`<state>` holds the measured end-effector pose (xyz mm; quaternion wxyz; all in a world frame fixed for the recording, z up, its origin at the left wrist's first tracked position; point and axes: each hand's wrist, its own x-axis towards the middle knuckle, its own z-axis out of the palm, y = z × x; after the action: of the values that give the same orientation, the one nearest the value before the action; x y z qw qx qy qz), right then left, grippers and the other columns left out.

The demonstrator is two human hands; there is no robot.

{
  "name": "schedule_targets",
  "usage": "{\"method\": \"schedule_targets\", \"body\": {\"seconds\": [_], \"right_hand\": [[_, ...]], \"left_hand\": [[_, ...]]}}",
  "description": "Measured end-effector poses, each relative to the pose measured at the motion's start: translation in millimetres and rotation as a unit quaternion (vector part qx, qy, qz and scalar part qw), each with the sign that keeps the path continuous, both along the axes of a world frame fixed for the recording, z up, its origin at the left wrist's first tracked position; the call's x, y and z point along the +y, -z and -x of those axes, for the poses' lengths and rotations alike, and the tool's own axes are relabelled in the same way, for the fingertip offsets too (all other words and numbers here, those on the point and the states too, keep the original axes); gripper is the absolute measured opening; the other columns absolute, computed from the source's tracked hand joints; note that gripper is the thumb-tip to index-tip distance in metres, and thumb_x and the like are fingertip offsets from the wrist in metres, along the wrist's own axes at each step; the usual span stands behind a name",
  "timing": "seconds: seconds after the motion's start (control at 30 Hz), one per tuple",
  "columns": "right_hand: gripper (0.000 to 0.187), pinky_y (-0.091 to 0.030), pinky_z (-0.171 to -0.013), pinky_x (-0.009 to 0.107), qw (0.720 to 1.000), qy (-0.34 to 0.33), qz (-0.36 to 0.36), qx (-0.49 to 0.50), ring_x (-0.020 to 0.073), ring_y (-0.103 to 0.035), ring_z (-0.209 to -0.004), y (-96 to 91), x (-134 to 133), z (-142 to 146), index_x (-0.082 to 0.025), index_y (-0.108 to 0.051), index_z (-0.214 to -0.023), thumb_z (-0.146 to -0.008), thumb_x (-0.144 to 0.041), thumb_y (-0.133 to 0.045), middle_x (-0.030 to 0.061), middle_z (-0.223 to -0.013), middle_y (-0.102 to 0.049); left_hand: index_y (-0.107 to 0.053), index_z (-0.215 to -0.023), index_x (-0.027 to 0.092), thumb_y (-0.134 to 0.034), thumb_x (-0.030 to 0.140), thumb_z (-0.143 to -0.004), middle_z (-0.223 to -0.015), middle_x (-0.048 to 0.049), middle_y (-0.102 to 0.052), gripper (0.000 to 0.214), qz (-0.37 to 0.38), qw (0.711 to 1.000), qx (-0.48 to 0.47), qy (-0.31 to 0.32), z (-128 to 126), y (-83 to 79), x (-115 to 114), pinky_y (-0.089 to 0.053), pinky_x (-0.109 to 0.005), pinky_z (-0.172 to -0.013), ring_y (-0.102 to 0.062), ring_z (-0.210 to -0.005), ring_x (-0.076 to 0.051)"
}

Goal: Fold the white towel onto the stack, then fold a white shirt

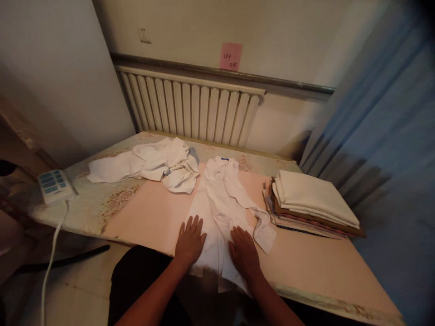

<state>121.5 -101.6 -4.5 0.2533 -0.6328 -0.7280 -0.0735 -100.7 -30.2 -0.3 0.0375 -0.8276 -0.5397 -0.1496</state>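
A white garment (220, 199) lies stretched along the pink table top (152, 217), its collar at the far end and its hem hanging over the near edge. My left hand (190, 242) rests flat on the garment's lower left part, fingers spread. My right hand (244, 253) lies flat on its lower right part, fingers together and extended. One sleeve (263, 226) trails out to the right of my right hand.
A crumpled heap of white clothes (152, 165) lies at the back left. A stack of folded cloths (311, 201) sits at the right. A white power strip (54, 185) with its cord sits at the left corner. A radiator (190, 108) and a blue curtain (390, 136) stand behind.
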Motion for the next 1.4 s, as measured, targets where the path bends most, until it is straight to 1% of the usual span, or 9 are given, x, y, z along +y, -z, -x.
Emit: {"method": "schedule_targets", "body": {"seconds": [0.17, 0.27, 0.47, 0.53, 0.67, 0.77, 0.9, 1.13, 1.4], "right_hand": [[0.036, -0.03, -0.111, 0.045, 1.0, 0.002, -0.001, -0.005, 0.0239, -0.046, -0.129, 1.6, -0.2, -0.4, -0.017, -0.058, -0.123, -0.088, -0.019, -0.049, 0.0086, -0.13, -0.059], [0.036, -0.031, -0.11, 0.045, 1.0, -0.001, -0.008, -0.013, 0.0236, -0.045, -0.129, 1.7, -0.4, -0.7, -0.018, -0.058, -0.123, -0.088, -0.019, -0.049, 0.009, -0.13, -0.059], [0.036, -0.032, -0.11, 0.045, 1.0, -0.008, -0.015, -0.025, 0.0242, -0.046, -0.129, 1.0, -1.2, -1.3, -0.017, -0.058, -0.123, -0.089, -0.019, -0.047, 0.0101, -0.129, -0.059], [0.036, -0.032, -0.11, 0.045, 0.999, -0.007, -0.017, -0.028, 0.024, -0.046, -0.128, 1.0, -1.5, -1.1, -0.017, -0.058, -0.123, -0.089, -0.019, -0.048, 0.0103, -0.129, -0.059], [0.035, -0.033, -0.11, 0.045, 0.999, -0.007, -0.017, -0.03, 0.0241, -0.046, -0.128, 1.5, -1.3, -0.9, -0.017, -0.058, -0.123, -0.089, -0.019, -0.048, 0.0104, -0.13, -0.059], [0.035, -0.032, -0.11, 0.045, 1.0, -0.006, -0.018, -0.023, 0.0243, -0.047, -0.128, 2.2, -1.0, -1.0, -0.016, -0.058, -0.122, -0.089, -0.019, -0.048, 0.0099, -0.129, -0.06], [0.034, -0.032, -0.11, 0.044, 1.0, -0.005, -0.027, -0.016, 0.0232, -0.047, -0.128, 2.3, -0.9, -1.8, -0.017, -0.059, -0.121, -0.09, -0.02, -0.048, 0.0097, -0.127, -0.061], [0.035, -0.031, -0.111, 0.044, 1.0, -0.004, -0.01, -0.016, 0.0229, -0.046, -0.129, -0.8, -2.3, -1.0, -0.017, -0.058, -0.122, -0.089, -0.017, -0.048, 0.0098, -0.129, -0.06], [0.034, -0.031, -0.111, 0.045, 1.0, -0.003, -0.019, -0.006, 0.0229, -0.046, -0.128, -5.2, -2.8, 0.6, -0.016, -0.059, -0.121, -0.089, -0.017, -0.047, 0.0096, -0.129, -0.06]], "left_hand": [[-0.052, -0.131, 0.012, -0.041, 0.033, -0.091, -0.143, -0.0151, -0.046, 0.046, 0.025, 0.994, -0.098, -0.044, 19.5, 3.7, -6.0, -0.029, -0.046, -0.11, -0.037, -0.135, -0.029], [-0.058, -0.117, 0.011, -0.037, 0.031, -0.09, -0.123, -0.0158, -0.06, 0.04, 0.04, 0.974, -0.204, -0.094, 38.8, 2.2, -11.0, -0.04, -0.041, -0.102, -0.052, -0.118, -0.026], [-0.058, -0.1, 0.017, -0.043, 0.038, -0.081, -0.1, -0.0103, -0.061, 0.031, 0.079, 0.93, -0.323, -0.157, 66.8, 7.0, -52.1, -0.045, -0.044, -0.093, -0.056, -0.098, -0.026], [-0.056, -0.096, 0.018, -0.046, 0.041, -0.078, -0.096, -0.0097, -0.06, 0.031, 0.11, 0.899, -0.377, -0.195, 66.6, 14.9, -65.8, -0.046, -0.044, -0.091, -0.057, -0.095, -0.026], [-0.049, -0.094, 0.018, -0.055, 0.044, -0.069, -0.098, -0.0096, -0.059, 0.036, 0.178, 0.806, -0.489, -0.282, 59.8, 33.0, -74.6, -0.049, -0.043, -0.089, -0.06, -0.097, -0.027], [-0.045, -0.095, 0.019, -0.059, 0.041, -0.065, -0.096, -0.0082, -0.06, 0.039, 0.193, 0.775, -0.514, -0.313, 56.1, 40.2, -70.3, -0.05, -0.04, -0.086, -0.062, -0.093, -0.025], [-0.049, -0.092, 0.019, -0.06, 0.043, -0.062, -0.085, -0.0046, -0.062, 0.041, 0.215, 0.767, -0.521, -0.306, 54.3, 36.4, -70.1, -0.052, -0.036, -0.073, -0.064, -0.079, -0.023], [-0.063, -0.092, 0.014, -0.055, 0.051, -0.067, -0.086, -0.0073, -0.07, 0.046, 0.3, 0.76, -0.536, -0.212, 56.3, 16.7, -81.3, -0.049, -0.033, -0.067, -0.064, -0.078, -0.024], [-0.06, -0.083, 0.018, -0.043, 0.037, -0.079, -0.076, -0.0041, -0.067, 0.025, 0.278, 0.85, -0.393, -0.212, 67.9, 10.9, -79.4, -0.045, -0.029, -0.065, -0.062, -0.073, -0.022]]}}
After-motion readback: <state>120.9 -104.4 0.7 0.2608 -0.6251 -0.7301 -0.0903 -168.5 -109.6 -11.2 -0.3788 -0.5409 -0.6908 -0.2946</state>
